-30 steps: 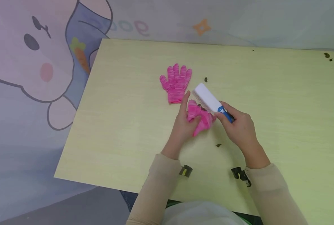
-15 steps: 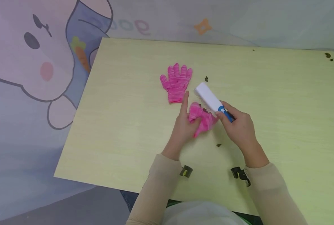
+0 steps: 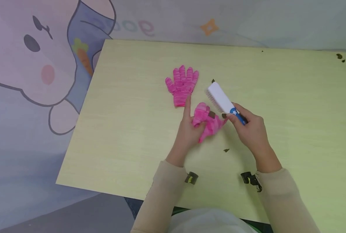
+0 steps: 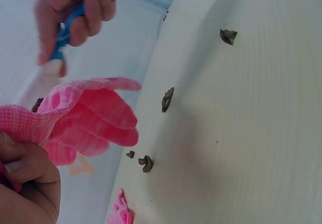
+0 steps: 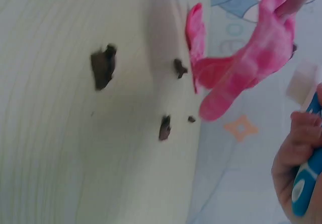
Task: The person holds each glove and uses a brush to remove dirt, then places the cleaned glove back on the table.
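Observation:
My left hand (image 3: 188,132) holds a pink knit glove (image 3: 209,127) above the table, thumb lying across it and index finger pointing forward. On this glove sits a dark brown scrap (image 3: 211,114). My right hand (image 3: 251,129) grips a scrubbing brush (image 3: 221,98) with a white head and a blue handle, bristles facing the held glove. Another dark scrap (image 3: 223,115) shows between the brush and the glove, close to my right thumb. In the left wrist view, the glove's limp fingers (image 4: 108,116) hang out over the table. A second pink glove (image 3: 182,87) lies flat beyond my left hand.
Dark scraps lie on the pale wooden table (image 3: 117,129): one scrap (image 3: 226,150) between my forearms, one (image 3: 213,81) by the brush tip, and a larger one (image 3: 339,56) at the far right. A printed curtain (image 3: 167,19) hangs behind the table.
The brush has shifted right, off the held glove. The scrap on the glove shows more plainly, and another scrap has come into sight near my right thumb. The flat glove stays put.

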Tool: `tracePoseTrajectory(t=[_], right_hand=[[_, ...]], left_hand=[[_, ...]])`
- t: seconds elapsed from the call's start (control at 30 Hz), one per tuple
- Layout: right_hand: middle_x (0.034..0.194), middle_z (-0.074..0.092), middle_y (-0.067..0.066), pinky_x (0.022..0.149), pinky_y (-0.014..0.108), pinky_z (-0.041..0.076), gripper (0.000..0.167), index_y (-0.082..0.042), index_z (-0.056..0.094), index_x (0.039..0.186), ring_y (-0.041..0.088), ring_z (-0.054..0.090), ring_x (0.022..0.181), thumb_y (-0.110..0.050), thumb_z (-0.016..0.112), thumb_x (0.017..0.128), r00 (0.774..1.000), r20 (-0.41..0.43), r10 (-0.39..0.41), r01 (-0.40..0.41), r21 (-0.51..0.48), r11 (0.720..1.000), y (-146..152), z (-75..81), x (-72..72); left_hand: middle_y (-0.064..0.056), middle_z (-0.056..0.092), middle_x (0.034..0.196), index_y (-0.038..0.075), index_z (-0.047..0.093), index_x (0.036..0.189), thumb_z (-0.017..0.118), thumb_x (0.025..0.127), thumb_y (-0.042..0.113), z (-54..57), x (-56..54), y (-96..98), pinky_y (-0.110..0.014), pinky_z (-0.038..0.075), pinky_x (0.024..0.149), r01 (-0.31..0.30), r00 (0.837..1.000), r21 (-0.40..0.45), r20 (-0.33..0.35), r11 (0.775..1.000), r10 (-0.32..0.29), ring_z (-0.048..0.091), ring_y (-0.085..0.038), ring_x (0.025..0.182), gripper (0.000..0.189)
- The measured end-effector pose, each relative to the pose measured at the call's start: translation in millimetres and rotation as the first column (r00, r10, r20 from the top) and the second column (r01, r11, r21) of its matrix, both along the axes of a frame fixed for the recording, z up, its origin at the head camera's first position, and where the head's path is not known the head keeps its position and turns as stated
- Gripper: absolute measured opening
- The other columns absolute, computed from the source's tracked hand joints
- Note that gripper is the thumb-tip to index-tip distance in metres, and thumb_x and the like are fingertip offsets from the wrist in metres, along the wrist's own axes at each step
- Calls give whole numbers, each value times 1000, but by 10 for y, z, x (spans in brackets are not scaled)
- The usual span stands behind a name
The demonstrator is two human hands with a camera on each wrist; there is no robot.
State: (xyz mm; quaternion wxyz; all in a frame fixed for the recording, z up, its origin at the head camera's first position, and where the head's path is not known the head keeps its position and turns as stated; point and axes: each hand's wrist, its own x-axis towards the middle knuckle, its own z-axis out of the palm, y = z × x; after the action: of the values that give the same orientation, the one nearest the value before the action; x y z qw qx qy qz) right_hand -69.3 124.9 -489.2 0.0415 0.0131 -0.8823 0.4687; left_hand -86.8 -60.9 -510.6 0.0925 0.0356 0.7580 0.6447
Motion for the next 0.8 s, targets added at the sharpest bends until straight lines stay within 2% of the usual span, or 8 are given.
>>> tracePoseTrajectory(t=[0.1,0.17,0.27,0.33,0.5,0.63,0.73,0.8], right_hand=[[115,61,20,64,10,41,41,-8,57,127,26,57,88,-23,62,89,997,-10,71,-71,-52,996,-26,-1,12],[114,61,20,62,12,42,40,-7,58,126,27,58,84,-21,63,89,995,-31,90,-91,-26,995,-36,-6,9],[113,61,21,55,15,39,42,-8,57,127,28,56,78,-26,62,89,998,-39,47,-45,42,998,-16,-6,-7],[117,59,21,56,13,39,43,-9,56,128,29,55,82,-27,61,90,1000,-3,21,-21,9,1000,5,3,-10],[121,58,19,66,10,41,41,-9,56,128,27,55,92,-23,61,90,996,27,85,-83,-85,993,-18,8,-3],[118,59,21,61,12,41,44,-8,55,129,28,56,88,-29,59,91,998,33,57,-57,-30,998,14,-29,-37],[118,59,20,65,12,43,43,-6,54,130,21,55,90,-27,58,92,998,47,37,-33,-91,995,50,-17,-34],[117,59,19,70,11,44,40,-4,55,128,14,55,91,-20,58,92,996,34,79,-72,-159,985,42,-2,-21]], left_hand=[[-2,38,52,30,0,149,59,84,-5,-5,-2,-1,-23,38,42,10,1000,18,-10,1000,-9,40,-13,43,95],[-2,38,53,31,-1,148,59,84,-4,-4,-3,2,-23,39,42,16,1000,34,-8,999,-16,41,-13,43,95],[-1,35,52,35,0,148,59,84,-4,-7,0,-2,-23,38,42,10,1000,45,0,999,-10,38,-13,43,96],[-1,33,52,38,1,147,59,83,-5,-13,-1,-11,-23,38,42,8,1000,49,4,999,-8,38,-13,43,96],[-2,38,53,34,0,148,58,84,-5,-10,-8,-19,-24,38,42,15,1000,51,-5,999,-15,40,-13,43,94],[-1,35,53,36,2,148,58,84,-6,3,0,-29,-24,37,43,19,1000,48,-12,999,-18,38,-13,43,95],[-1,32,53,38,2,147,57,83,-7,-4,1,-44,-24,37,43,27,999,55,-22,998,-25,36,-13,44,95],[-2,35,53,36,2,148,57,84,-7,-17,-4,-48,-25,37,43,34,999,63,-28,997,-32,37,-13,44,94]])
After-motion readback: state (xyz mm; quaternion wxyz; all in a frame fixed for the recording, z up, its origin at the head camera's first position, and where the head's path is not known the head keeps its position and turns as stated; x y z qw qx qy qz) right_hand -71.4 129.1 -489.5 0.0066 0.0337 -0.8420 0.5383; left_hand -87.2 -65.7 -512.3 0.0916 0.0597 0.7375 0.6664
